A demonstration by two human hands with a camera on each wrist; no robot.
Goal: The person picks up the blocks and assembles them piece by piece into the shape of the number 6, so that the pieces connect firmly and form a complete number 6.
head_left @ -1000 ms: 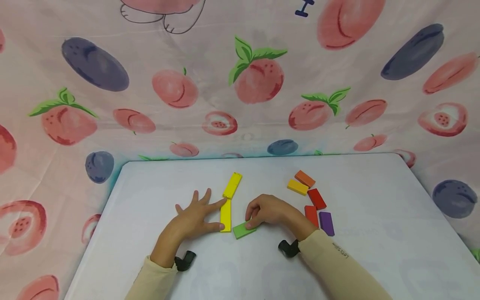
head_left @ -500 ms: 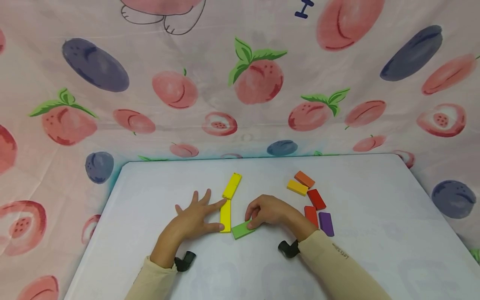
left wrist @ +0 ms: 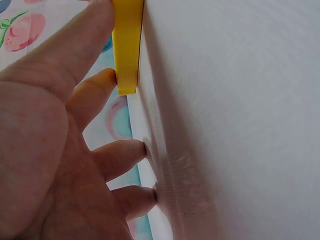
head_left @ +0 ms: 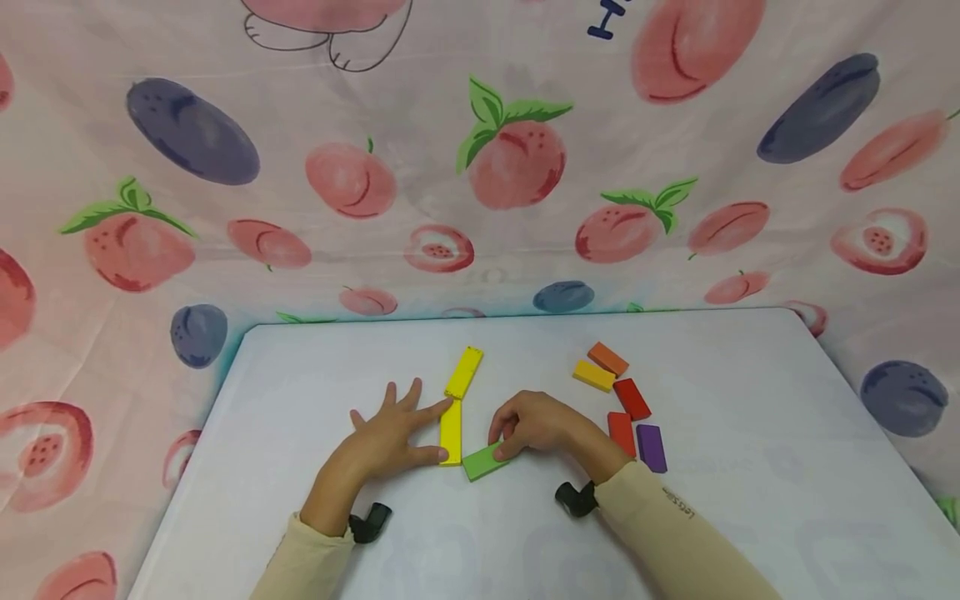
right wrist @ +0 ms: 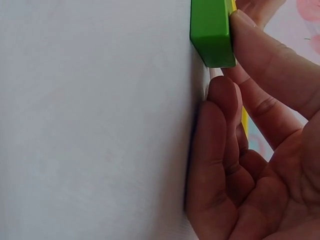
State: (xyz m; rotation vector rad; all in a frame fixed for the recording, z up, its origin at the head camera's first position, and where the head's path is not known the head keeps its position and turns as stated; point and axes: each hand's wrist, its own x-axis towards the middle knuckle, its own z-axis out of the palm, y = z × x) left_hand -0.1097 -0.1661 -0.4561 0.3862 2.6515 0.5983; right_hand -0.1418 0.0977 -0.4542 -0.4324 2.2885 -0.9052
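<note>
Two long yellow blocks lie end to end in the head view: the upper yellow block [head_left: 464,372] leans right, and the lower yellow block [head_left: 451,433] runs nearly straight toward me. My left hand [head_left: 386,437] is spread beside them, its thumb on the lower block's near end and its index fingertip where the two blocks meet. A flat green block [head_left: 483,462] lies slanted just right of that near end, touching it or almost so. My right hand [head_left: 538,421] pinches the green block's right end between thumb and index finger, its other fingers curled against the table.
On the right of the white table [head_left: 750,467] lie an orange block [head_left: 607,358], a yellow-orange block [head_left: 594,376], two red blocks [head_left: 632,399] and a purple block [head_left: 651,448]. A fruit-print cloth [head_left: 420,100] hangs behind the table.
The green block has shifted slightly left, closer to the lower yellow block, together with my right hand. My left hand stays in the same place.
</note>
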